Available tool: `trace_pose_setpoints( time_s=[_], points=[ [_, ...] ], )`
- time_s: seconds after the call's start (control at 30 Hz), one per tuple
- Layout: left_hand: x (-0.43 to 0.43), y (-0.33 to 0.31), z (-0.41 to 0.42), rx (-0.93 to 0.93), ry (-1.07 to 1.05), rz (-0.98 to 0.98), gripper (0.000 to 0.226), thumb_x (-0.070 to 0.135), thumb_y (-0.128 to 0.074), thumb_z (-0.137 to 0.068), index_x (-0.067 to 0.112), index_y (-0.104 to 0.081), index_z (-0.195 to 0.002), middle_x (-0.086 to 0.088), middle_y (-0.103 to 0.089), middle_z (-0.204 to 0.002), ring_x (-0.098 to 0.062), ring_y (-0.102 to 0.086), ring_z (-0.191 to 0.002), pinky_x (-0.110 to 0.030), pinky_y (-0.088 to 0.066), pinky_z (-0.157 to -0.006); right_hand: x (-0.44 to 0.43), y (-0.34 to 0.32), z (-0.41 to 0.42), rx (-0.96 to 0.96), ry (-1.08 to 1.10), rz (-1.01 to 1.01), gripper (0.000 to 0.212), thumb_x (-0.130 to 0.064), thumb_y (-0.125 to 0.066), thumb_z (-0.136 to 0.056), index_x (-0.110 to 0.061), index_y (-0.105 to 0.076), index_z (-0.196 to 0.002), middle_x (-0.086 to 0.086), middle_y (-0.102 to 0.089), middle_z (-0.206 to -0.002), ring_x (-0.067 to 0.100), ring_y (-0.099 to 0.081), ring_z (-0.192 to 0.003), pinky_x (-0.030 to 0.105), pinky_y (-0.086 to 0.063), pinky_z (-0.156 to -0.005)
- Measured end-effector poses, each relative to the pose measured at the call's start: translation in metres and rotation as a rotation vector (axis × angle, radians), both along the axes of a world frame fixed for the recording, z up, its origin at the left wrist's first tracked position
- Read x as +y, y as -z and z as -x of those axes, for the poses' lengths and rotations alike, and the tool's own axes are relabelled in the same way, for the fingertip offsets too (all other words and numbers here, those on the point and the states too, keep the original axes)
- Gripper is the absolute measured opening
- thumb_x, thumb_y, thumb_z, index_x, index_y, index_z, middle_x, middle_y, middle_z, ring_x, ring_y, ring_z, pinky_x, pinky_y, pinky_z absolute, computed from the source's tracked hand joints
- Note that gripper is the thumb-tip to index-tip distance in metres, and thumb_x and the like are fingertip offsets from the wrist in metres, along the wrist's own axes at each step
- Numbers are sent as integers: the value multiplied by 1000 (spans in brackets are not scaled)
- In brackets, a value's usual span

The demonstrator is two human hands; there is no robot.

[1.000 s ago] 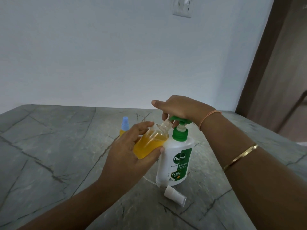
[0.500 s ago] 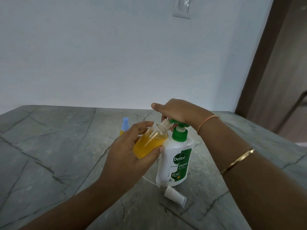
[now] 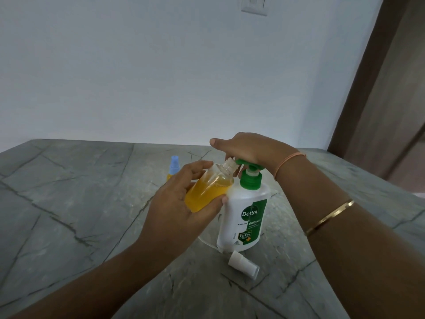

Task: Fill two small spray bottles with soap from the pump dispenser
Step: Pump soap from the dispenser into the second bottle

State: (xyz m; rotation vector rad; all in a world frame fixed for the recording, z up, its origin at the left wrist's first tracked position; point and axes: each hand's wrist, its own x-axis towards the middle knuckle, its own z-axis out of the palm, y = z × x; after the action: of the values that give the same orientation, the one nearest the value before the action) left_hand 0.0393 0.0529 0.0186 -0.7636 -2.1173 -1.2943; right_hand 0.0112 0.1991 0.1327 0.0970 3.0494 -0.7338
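My left hand (image 3: 177, 208) grips a small clear spray bottle (image 3: 210, 188), uncapped and mostly full of orange-yellow soap. The bottle is tilted, its open neck right at the green nozzle of the pump dispenser (image 3: 245, 217), a white Dettol bottle standing on the counter. My right hand (image 3: 248, 149) lies on top of the green pump head, palm down, fingers reaching past it. A second small bottle with a blue spray cap (image 3: 174, 168) stands behind my left hand, mostly hidden. The loose white spray cap (image 3: 243, 265) lies on its side in front of the dispenser.
All of this sits on a grey marble-look counter (image 3: 69, 215) that runs back to a white wall. Its right edge drops off beside a brown door frame (image 3: 368, 77). A light switch (image 3: 254, 5) is on the wall above.
My right hand dipped on the pump head half a second ago and now sits slightly higher again. The bottle in my left hand has hardly moved.
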Motion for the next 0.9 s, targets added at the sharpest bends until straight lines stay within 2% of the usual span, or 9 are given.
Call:
trace_pose_setpoints(
  time_s=[0.17, 0.23, 0.3, 0.4, 0.53, 0.6, 0.7, 0.8, 0.9],
  points=[
    [0, 1, -1, 3, 5, -10, 53, 64, -55, -66, 48, -43, -115, 30, -55, -105, 6, -54, -100, -23, -52, -76, 1, 1, 1, 26, -4, 2, 53, -56, -32, -95, -9, -56, -106, -1, -60, -70, 13, -57, -57, 25, -43, -60],
    [1, 0, -2, 8, 8, -9, 53, 63, -55, -66, 47, -44, -115, 30, -55, -105, 5, -54, -99, -28, -53, -78, 2, 0, 2, 55, -4, -22, 51, -55, -33, -95, -9, -55, -100, -2, -58, -69, 11, -56, -53, 24, -42, -56],
    [1, 0, -2, 8, 2, 1, 53, 64, -54, -65, 48, -43, -114, 33, -53, -104, 8, -53, -99, -28, -53, -79, 4, -3, 2, 74, 1, -44, 51, -55, -32, -95, -10, -55, -97, -2, -59, -71, 10, -57, -54, 23, -40, -52],
    [0, 1, -1, 10, 6, -1, 51, 64, -55, -66, 50, -42, -113, 36, -53, -102, 11, -51, -101, -26, -52, -78, 5, -6, 2, 55, -7, -24, 52, -56, -32, -95, -9, -55, -101, 0, -60, -73, 12, -59, -56, 23, -43, -55],
    [0, 1, -2, 3, 8, -3, 53, 64, -55, -66, 47, -44, -115, 31, -55, -105, 4, -55, -100, -31, -54, -79, 3, -5, 2, -2, -2, 41, 53, -56, -33, -95, -9, -57, -97, 1, -63, -72, 15, -59, -58, 23, -40, -55],
    [0, 0, -2, 2, 7, -3, 54, 64, -54, -66, 46, -44, -115, 31, -55, -105, 4, -55, -100, -27, -53, -78, 3, -4, 2, -21, 5, 57, 56, -58, -34, -94, -9, -60, -95, 5, -66, -74, 19, -60, -64, 25, -41, -58],
    [-1, 0, -1, 2, 4, 2, 51, 64, -56, -66, 49, -43, -113, 33, -54, -103, 9, -52, -100, -18, -49, -75, 2, -1, 0, -45, 14, 52, 52, -57, -33, -94, -11, -56, -98, 2, -63, -72, 16, -58, -59, 24, -42, -57],
    [-1, 0, -2, -1, 12, -11, 52, 63, -56, -66, 47, -45, -114, 30, -57, -104, 7, -54, -99, -22, -52, -75, 1, 0, -3, -49, 16, 20, 50, -58, -31, -95, -14, -54, -102, 1, -61, -71, 15, -55, -60, 22, -37, -52],
    [-1, 0, -4, 3, 12, -9, 54, 63, -55, -66, 44, -46, -115, 27, -57, -106, 4, -55, -99, -27, -53, -77, -1, -1, -3, -26, 7, -11, 57, -57, -31, -95, -11, -57, -116, 0, -55, -75, 12, -52, -62, 23, -36, -51]
  ],
)
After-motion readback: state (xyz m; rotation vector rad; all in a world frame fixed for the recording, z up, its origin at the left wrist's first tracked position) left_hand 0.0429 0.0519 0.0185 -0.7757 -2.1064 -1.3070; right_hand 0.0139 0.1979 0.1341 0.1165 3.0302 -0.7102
